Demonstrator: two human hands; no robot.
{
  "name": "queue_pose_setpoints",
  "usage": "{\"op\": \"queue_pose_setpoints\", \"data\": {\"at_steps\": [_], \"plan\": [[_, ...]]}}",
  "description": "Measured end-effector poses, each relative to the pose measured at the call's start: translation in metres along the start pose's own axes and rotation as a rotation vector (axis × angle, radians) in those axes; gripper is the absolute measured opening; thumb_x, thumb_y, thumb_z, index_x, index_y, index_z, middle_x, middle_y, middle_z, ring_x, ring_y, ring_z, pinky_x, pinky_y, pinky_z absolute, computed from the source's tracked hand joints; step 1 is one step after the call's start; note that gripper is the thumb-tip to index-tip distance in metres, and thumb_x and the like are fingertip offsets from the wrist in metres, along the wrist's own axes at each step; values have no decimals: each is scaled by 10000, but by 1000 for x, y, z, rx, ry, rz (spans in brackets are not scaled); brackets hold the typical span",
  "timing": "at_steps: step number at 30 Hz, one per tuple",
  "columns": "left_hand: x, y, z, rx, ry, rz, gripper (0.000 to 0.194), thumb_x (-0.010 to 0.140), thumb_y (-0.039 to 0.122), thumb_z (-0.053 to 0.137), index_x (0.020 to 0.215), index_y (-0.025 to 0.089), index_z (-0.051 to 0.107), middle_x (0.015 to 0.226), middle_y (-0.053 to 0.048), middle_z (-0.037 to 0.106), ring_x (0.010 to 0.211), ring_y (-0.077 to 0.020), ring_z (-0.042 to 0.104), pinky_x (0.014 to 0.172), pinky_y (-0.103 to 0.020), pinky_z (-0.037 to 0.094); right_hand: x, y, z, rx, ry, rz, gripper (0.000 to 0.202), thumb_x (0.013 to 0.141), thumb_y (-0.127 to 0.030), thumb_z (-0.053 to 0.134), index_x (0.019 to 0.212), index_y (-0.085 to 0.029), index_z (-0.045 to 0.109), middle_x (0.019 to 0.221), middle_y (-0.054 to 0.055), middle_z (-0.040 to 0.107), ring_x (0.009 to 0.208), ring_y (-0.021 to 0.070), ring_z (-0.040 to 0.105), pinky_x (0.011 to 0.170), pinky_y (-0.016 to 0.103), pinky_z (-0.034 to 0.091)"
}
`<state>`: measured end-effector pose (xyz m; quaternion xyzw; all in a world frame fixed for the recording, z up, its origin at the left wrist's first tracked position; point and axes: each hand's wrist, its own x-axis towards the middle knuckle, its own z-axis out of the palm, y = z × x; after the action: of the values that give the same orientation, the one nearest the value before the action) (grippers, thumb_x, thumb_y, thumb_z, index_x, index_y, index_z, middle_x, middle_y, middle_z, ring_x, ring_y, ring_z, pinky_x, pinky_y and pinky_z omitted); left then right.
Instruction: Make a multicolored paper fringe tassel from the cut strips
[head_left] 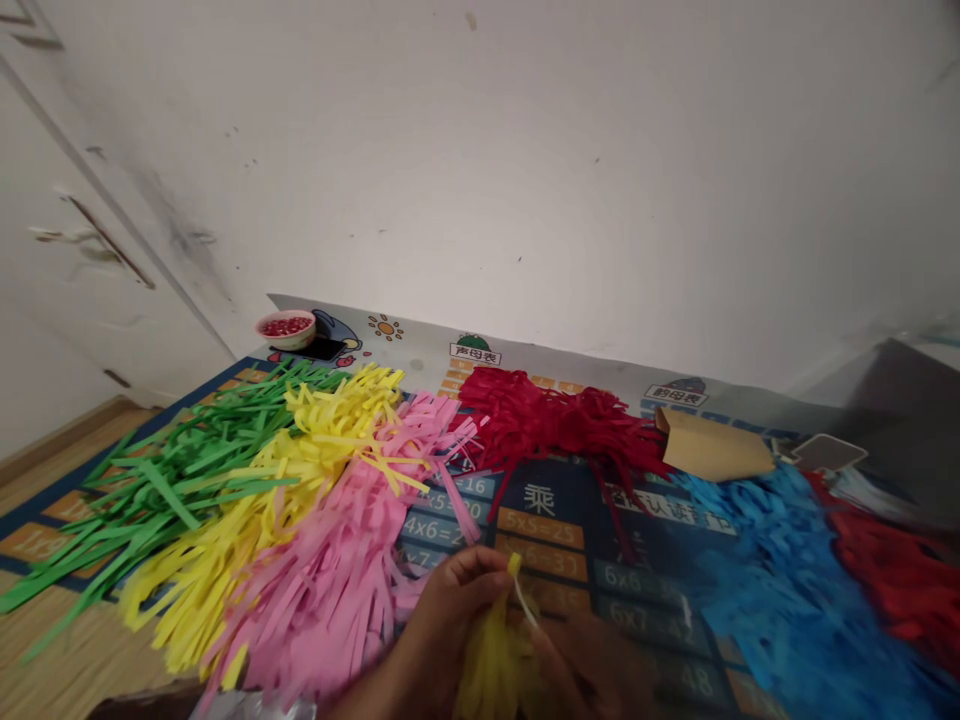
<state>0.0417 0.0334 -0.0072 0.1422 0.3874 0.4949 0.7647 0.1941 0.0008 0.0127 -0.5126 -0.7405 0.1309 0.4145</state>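
Observation:
At the bottom middle of the head view, my left hand (448, 618) pinches a bunch of yellow strips (491, 655) near its top. The strips hang down in a blurred tassel, and a short folded yellow end stands up above my fingers. A thin white string (523, 598) runs from that top end to the fingers of my right hand (581, 660). Motion smears my right hand, but its fingers look closed on the string. Left of my hands lies a heap of pink strips (330, 560), beside yellow strips (262, 510) and green strips (187, 450).
The strips lie on a printed table mat (540, 530) against a wall. Behind my hands are dark red strips (555, 415); to the right are a cardboard piece (712, 445), blue strips (795, 590) and red strips (900, 570). A bowl (286, 328) and phone (322, 348) sit back left.

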Motion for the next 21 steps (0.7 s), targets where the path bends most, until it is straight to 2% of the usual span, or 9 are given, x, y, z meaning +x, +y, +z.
{"op": "queue_pose_setpoints", "data": {"at_steps": [3, 6, 10, 14, 17, 21], "plan": [[0, -2, 0, 70, -10, 34, 332, 521, 305, 889, 692, 144, 655, 605, -5, 678, 505, -99, 574, 530, -197, 405, 6, 2, 0, 56, -22, 135, 418, 949, -478, 452, 751, -257, 746, 644, 28, 701, 570, 170, 650, 550, 236, 464], [0, -2, 2, 188, 0, 156, 355, 501, 338, 898, 664, 136, 655, 610, 4, 663, 544, -92, 559, 552, -188, 393, 11, 3, 0, 137, -55, 250, 459, 932, -523, 459, 688, -241, 728, 600, 11, 672, 541, 153, 626, 524, 217, 443], [2, -2, 2, 241, 3, 220, 361, 534, 376, 882, 649, 146, 628, 564, 26, 624, 512, -81, 513, 535, -190, 362, 12, 0, -2, 204, 37, 342, 411, 899, -543, 501, 758, -263, 766, 676, 7, 716, 613, 174, 665, 559, 221, 466], [1, -4, 2, 215, -4, 148, 388, 484, 385, 900, 643, 140, 644, 569, 18, 631, 515, -86, 516, 532, -195, 361, 11, -4, -3, 252, 103, 370, 368, 878, -531, 540, 772, -270, 777, 714, 6, 732, 652, 192, 674, 608, 234, 485], [-3, -3, 4, 140, -18, 46, 331, 528, 330, 890, 673, 147, 656, 595, 5, 659, 512, -95, 550, 542, -202, 383, 11, -1, -3, 219, 174, 418, 352, 879, -501, 552, 758, -249, 766, 702, 7, 722, 639, 187, 661, 601, 230, 479], [-10, 1, 9, 29, -65, -54, 290, 541, 241, 881, 705, 152, 659, 631, -11, 690, 514, -117, 599, 559, -221, 424, 10, 7, -5, 152, 111, 377, 382, 902, -460, 531, 668, -222, 718, 597, -8, 653, 555, 150, 612, 538, 208, 443]]}}
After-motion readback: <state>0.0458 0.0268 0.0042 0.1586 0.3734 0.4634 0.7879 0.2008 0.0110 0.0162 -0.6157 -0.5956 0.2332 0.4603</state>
